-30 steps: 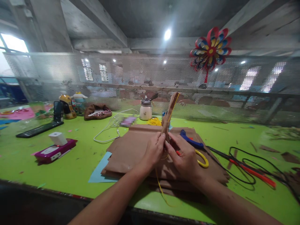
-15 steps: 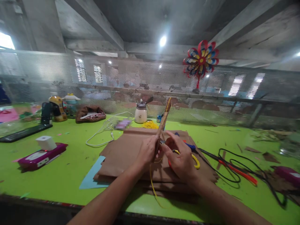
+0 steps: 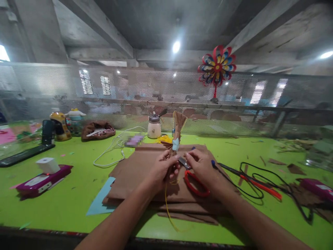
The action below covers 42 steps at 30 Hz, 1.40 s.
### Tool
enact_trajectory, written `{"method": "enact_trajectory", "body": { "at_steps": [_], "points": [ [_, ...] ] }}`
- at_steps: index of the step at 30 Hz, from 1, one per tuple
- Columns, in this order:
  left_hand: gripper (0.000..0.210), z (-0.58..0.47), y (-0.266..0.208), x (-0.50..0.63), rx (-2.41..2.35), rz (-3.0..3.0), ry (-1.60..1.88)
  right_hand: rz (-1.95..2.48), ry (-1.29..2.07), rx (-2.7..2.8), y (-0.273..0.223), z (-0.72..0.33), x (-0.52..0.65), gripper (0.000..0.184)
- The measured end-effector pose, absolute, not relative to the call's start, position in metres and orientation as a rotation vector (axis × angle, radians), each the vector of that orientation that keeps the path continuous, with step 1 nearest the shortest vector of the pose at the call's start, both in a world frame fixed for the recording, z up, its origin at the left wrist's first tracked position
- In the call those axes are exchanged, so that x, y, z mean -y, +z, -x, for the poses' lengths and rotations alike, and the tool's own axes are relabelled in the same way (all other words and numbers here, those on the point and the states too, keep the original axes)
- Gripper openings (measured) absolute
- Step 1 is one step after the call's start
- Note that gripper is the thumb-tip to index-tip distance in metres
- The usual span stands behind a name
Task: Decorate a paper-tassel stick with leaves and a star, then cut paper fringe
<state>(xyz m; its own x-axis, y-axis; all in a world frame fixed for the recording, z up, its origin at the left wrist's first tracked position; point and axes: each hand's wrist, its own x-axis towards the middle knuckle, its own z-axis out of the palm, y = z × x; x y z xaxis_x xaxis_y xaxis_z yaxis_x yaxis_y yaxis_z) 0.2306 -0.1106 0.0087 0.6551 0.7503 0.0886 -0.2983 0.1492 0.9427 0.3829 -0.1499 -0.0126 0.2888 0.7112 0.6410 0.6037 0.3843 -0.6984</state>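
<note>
Red-handled scissors [image 3: 186,176] well back from table edge [image 3: 52,229]

We see our lime-green tabletop [image 3: 75,211] carrying a brown paper stack [image 3: 143,161] beneath our left grip [image 3: 160,170], a purple power strip [image 3: 43,181] well left of that grip, a lidded jar [image 3: 154,129] beyond it, and a red-handled tool [image 3: 266,189] right of our right grip [image 3: 204,168].

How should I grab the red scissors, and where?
I'd take the scissors by the red loop, coming from the near side, with the grip around its rim. The loop is wide and lies nearest you, while the metal end points away, by the fingertips of the right hand.
</note>
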Motion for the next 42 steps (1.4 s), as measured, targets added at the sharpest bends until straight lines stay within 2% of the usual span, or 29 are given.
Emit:
{"method": "enact_trajectory", "body": {
  "at_steps": [11, 22, 27, 34, 38, 42],
  "points": [
    [0.032, -0.231, 0.009, 0.107, -0.442, -1.254, 0.749, 1.299, 0.038, 1.397, -0.007, -0.387, 0.151, 0.023],
    [0.024, -0.231, 0.016, 0.113, -0.415, -1.224, 0.754, 1.187, 0.362, 1.174, 0.007, -0.399, 0.156, 0.03],
    [0.022, -0.23, 0.016, 0.114, -0.465, -1.197, 0.727, 1.194, 0.325, 1.132, 0.007, -0.407, 0.156, 0.029],
    [0.026, -0.228, 0.013, 0.103, -0.496, -1.123, 0.726, 1.503, -0.11, 1.472, 0.016, -0.439, 0.156, 0.025],
    [0.026, -0.227, 0.014, 0.099, -0.509, -1.066, 0.731, 1.835, -0.023, 1.783, 0.01, -0.465, 0.151, 0.02],
    [0.021, -0.226, 0.015, 0.097, -0.549, -1.052, 0.833, 1.953, -0.079, 1.82, 0.0, -0.48, 0.143, 0.018]
  ]
}}
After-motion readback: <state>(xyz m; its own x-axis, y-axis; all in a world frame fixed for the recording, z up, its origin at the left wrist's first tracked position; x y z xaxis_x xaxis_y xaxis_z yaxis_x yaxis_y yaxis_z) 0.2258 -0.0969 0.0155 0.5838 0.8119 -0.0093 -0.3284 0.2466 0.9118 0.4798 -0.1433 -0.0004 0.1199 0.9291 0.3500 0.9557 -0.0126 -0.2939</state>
